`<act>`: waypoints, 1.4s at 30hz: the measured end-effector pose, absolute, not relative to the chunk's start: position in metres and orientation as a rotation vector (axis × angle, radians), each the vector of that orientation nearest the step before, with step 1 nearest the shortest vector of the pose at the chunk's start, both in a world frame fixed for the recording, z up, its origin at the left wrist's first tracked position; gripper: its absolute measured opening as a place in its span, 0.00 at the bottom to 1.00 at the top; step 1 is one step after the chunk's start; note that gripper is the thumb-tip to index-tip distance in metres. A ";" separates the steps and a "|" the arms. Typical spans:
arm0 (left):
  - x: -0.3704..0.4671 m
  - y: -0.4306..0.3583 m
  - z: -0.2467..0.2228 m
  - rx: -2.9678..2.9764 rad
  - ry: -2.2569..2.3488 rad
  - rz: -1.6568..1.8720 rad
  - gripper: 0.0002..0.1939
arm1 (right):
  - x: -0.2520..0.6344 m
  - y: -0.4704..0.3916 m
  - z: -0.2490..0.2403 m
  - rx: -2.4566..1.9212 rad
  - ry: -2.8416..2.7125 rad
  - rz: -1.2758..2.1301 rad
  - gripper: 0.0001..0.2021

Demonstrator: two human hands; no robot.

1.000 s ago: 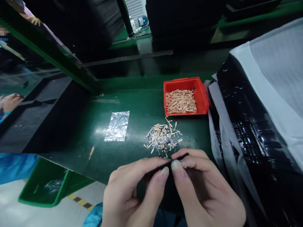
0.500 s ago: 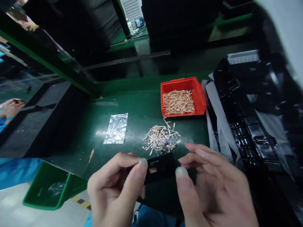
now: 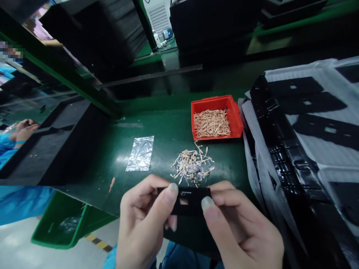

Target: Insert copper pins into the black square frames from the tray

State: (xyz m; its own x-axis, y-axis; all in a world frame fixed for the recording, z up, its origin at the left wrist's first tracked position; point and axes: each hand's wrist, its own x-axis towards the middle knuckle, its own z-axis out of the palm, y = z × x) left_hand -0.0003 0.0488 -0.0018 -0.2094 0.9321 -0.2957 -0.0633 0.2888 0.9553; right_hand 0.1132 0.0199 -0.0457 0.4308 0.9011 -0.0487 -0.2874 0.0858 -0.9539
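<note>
A thin black plate with a small square window is held up near the table's front edge. My left hand pinches its left end between thumb and fingers. At the plate's right end, my right hand grips it with the thumb on the near face and the fingers behind. Just beyond the plate lies a loose pile of small tan and dark strips. Behind that pile stands a red bin holding many tan strips.
A clear plastic bag lies left on the green table. Black plates rest on white foam at the right. A black box stands at the left, a green bin below. Another person's hands show far left.
My right hand has closed onto the plate's right end, where its fingers were apart before. The plate is now more level. The view has shifted, showing the foam with black plates at the right.
</note>
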 end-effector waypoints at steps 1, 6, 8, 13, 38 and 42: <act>-0.001 0.047 -0.005 0.912 1.470 1.141 0.14 | 0.112 0.019 -0.046 -1.147 -0.668 1.006 0.08; 0.013 0.036 -0.011 1.046 1.637 1.284 0.13 | 0.108 0.018 -0.046 -1.107 -0.694 1.057 0.08; 0.022 0.034 -0.011 1.172 1.752 1.350 0.08 | 0.109 0.018 -0.047 -1.106 -0.734 1.031 0.08; 0.025 0.037 -0.009 1.443 1.845 1.405 0.05 | 0.112 0.017 -0.052 -1.083 -0.858 0.959 0.07; -0.014 0.025 0.005 1.884 1.579 1.097 0.12 | 0.128 0.025 -0.062 -0.996 -1.366 0.445 0.11; -0.030 0.026 0.006 2.116 1.417 0.978 0.10 | 0.131 0.025 -0.059 -0.963 -1.309 0.601 0.10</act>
State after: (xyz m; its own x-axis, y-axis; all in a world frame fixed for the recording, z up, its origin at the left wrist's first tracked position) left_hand -0.0304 0.0256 0.0058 0.2371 0.9159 0.3238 0.6274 -0.3988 0.6688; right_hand 0.1309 0.0251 -0.0592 0.1974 0.8299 0.5218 0.1456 0.5015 -0.8528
